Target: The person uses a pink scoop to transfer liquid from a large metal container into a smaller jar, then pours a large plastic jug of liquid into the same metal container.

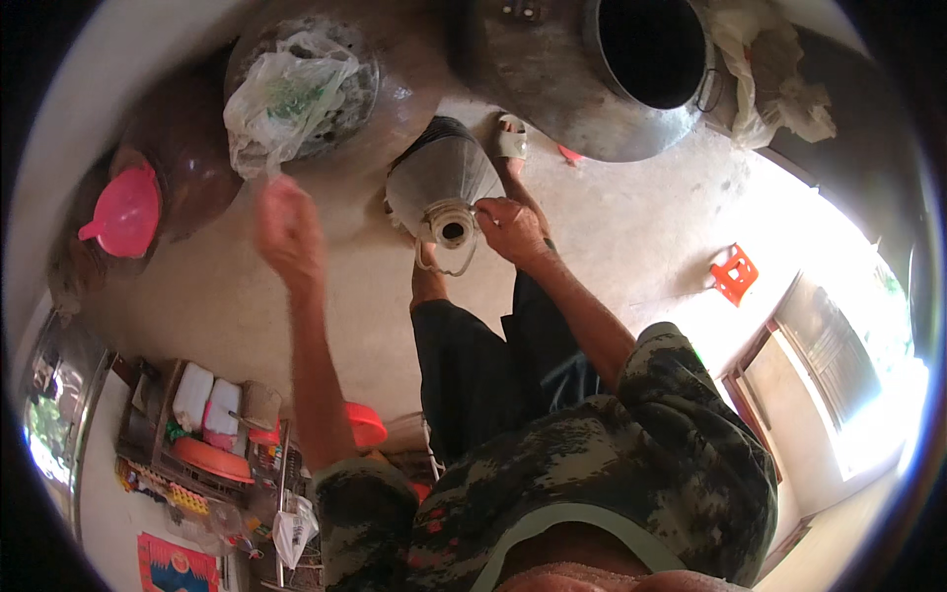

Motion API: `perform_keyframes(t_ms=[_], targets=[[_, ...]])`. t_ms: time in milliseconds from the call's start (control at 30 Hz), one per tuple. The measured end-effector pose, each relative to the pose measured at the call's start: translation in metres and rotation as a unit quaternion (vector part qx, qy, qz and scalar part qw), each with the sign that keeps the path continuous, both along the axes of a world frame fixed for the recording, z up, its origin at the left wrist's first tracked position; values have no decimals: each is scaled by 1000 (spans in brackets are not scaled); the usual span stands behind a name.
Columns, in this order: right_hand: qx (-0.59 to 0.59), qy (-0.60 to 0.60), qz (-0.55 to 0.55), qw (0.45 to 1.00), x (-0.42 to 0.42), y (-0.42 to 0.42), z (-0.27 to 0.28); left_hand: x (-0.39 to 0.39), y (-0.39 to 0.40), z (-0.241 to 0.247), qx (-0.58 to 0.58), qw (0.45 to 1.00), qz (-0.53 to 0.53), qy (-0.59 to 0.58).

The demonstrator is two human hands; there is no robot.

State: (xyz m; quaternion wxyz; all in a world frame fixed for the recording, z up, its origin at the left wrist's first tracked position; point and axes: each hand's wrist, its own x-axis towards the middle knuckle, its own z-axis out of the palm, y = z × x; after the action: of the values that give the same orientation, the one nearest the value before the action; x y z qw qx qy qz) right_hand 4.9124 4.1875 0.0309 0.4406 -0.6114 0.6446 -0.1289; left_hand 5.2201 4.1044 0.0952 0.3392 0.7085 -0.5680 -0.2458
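Note:
A large greyish plastic jug (451,174) stands on the floor between my feet, its round mouth uncovered and facing up towards me. A looped carrying handle (462,272) hangs at its neck. My right hand (512,231) has its fingers closed at the right side of the jug's neck. My left hand (288,229) is raised to the left and blurred by motion. It is just below the hanging tip of a crumpled clear plastic bag (292,103), which lies on top of a big rounded vessel (403,96). Whether those fingers grip the bag cannot be made out.
Ahead on the right stands another large vessel (547,96) with a wide, dark opening. A pink plastic scoop or funnel (129,211) rests at the left. An orange-red stool (735,275) stands to the right. Behind on the left, a cluttered shelf (166,451) holds containers and a basin (213,460).

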Motion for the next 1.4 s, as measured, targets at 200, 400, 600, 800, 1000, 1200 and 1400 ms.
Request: perform_keyframes(t_ms=[200, 400, 600, 800, 1000, 1200, 1400], targets=[[-45, 33, 11, 998, 12, 29, 26, -83, 176, -64, 303, 950, 30, 66], [-55, 86, 17, 995, 37, 61, 34, -100, 180, -75, 382, 826, 137, 390], [-47, 104, 57, 992, 49, 88, 22, -86, 159, -63, 548, 678, 186, 453], [-115, 112, 63, 985, 51, 94, 6, -117, 171, -51, 456, 687, 221, 521], [-168, 86, 36, 981, 44, 104, -13, -148, 177, -59, 401, 653, 292, 572], [-165, 59, 46, 984, 34, 109, -12, -184, 169, -59, 333, 781, 261, 459], [-195, 35, -25, 980, 31, 105, -19, -155, 161, -26, 242, 946, -46, -209]])
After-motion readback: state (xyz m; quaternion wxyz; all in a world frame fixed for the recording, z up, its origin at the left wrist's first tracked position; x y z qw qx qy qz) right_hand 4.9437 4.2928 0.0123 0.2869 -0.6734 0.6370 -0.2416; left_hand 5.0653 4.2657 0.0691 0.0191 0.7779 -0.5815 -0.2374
